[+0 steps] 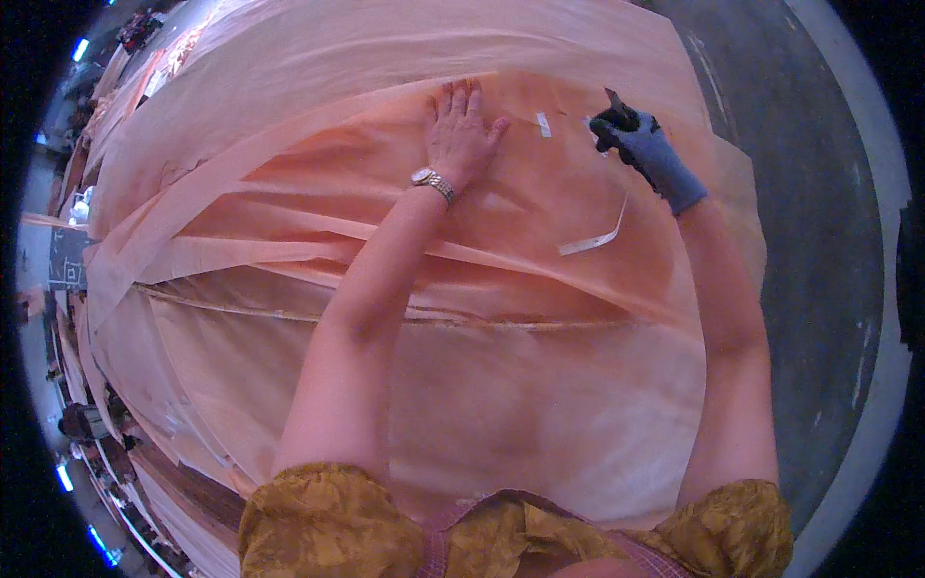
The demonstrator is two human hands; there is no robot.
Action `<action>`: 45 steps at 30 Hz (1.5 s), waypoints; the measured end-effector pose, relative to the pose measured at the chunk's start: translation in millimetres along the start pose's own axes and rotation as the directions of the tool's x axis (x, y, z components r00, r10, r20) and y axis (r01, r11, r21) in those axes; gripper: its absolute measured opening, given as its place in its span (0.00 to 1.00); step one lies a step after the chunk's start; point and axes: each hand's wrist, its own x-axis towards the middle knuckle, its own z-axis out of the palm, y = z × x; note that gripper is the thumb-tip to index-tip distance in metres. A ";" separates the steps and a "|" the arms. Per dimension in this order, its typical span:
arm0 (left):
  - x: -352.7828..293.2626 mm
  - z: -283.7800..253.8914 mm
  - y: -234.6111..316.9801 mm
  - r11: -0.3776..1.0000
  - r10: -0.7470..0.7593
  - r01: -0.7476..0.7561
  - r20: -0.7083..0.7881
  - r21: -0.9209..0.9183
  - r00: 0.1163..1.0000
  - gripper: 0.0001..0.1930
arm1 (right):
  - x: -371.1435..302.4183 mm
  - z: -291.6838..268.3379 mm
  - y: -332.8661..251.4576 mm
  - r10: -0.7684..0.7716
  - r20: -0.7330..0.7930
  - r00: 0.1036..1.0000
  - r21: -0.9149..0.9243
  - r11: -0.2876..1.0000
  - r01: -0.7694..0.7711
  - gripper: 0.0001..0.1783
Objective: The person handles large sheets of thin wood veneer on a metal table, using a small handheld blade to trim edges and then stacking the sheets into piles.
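Note:
My left hand (461,135) lies flat, its fingers stretched out, on a thin peach-orange sheet (385,144) that looks like wood veneer. Its wrist carries a metal watch (433,180). My right hand (644,144), in a grey-blue and black glove, is closed around what looks like a small knife (611,96), its dark pointed blade sticking up and away from me. The glove hides most of the handle. Between the hands a short white strip (543,125) sits on the sheet. A longer, bent white strip (588,245) lies nearer to me.
More large, pale sheets (540,405) spread under and nearer than the orange one, which has long wavy folds. A ragged edge (462,323) crosses the stack. Grey floor (819,241) runs along the right. At the far left are a dark board (67,260) and further stacks.

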 end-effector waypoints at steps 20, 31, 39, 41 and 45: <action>9.7 -3.0 1.7 0.981 -0.107 0.129 0.154 -0.145 0.982 0.36 | 177.7 95.4 -0.5 -0.161 0.285 0.945 -0.121 0.972 0.202 0.14; 3.0 11.3 -6.2 0.996 -0.030 0.034 0.056 -0.077 0.998 0.31 | 154.9 100.4 -15.5 -0.154 -0.020 0.988 -0.747 0.659 0.088 0.34; 3.8 2.1 8.9 0.994 0.100 -0.104 0.098 0.037 0.990 0.32 | 133.9 57.0 8.1 0.099 0.301 0.948 0.071 0.990 -0.125 0.21; 4.4 2.2 8.9 0.993 0.108 -0.112 0.089 0.036 0.990 0.33 | 127.1 57.7 7.8 0.104 0.304 0.947 0.089 0.987 -0.137 0.21; 4.1 7.6 6.8 0.996 0.054 -0.051 0.041 -0.076 0.998 0.34 | 122.2 56.6 10.3 0.071 0.284 0.956 0.088 0.991 -0.100 0.20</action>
